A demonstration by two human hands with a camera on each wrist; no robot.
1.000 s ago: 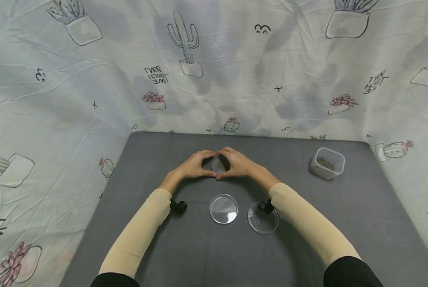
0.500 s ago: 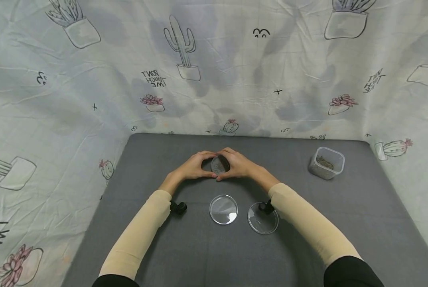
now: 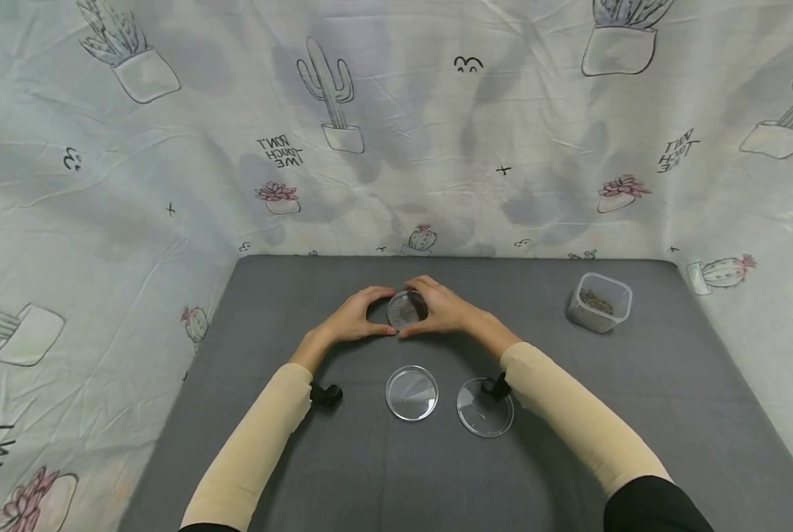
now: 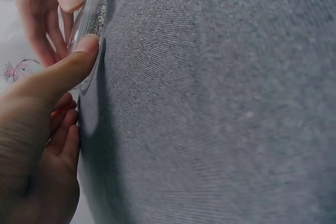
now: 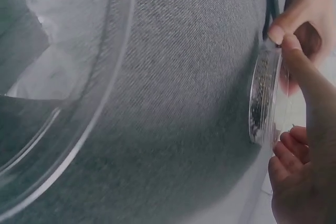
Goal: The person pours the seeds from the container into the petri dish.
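A round clear petri dish (image 3: 406, 310) with dark grainy matter inside lies low at the back middle of the table. My left hand (image 3: 351, 318) holds its left side between thumb and fingers. From the other side my right hand (image 3: 446, 309) grips it the same way. The left wrist view has the dish (image 4: 98, 18) edge-on, a clear lid seemingly on it, with both thumbs at its near rim. Grains show through the dish wall (image 5: 261, 95) in the right wrist view. Some of the fingers behind the dish are hidden.
Two clear petri dish parts, one in the middle (image 3: 412, 394) and one under the right wrist camera (image 3: 485, 410), lie on the grey table (image 3: 383, 473). A square plastic tub (image 3: 598, 303) with brownish bits stands at the back right. Printed cloth (image 3: 396, 111) hangs behind.
The fingertips of my two hands, which met around the dish, have drawn slightly apart, so more of its rim shows. The head view has shifted a little.
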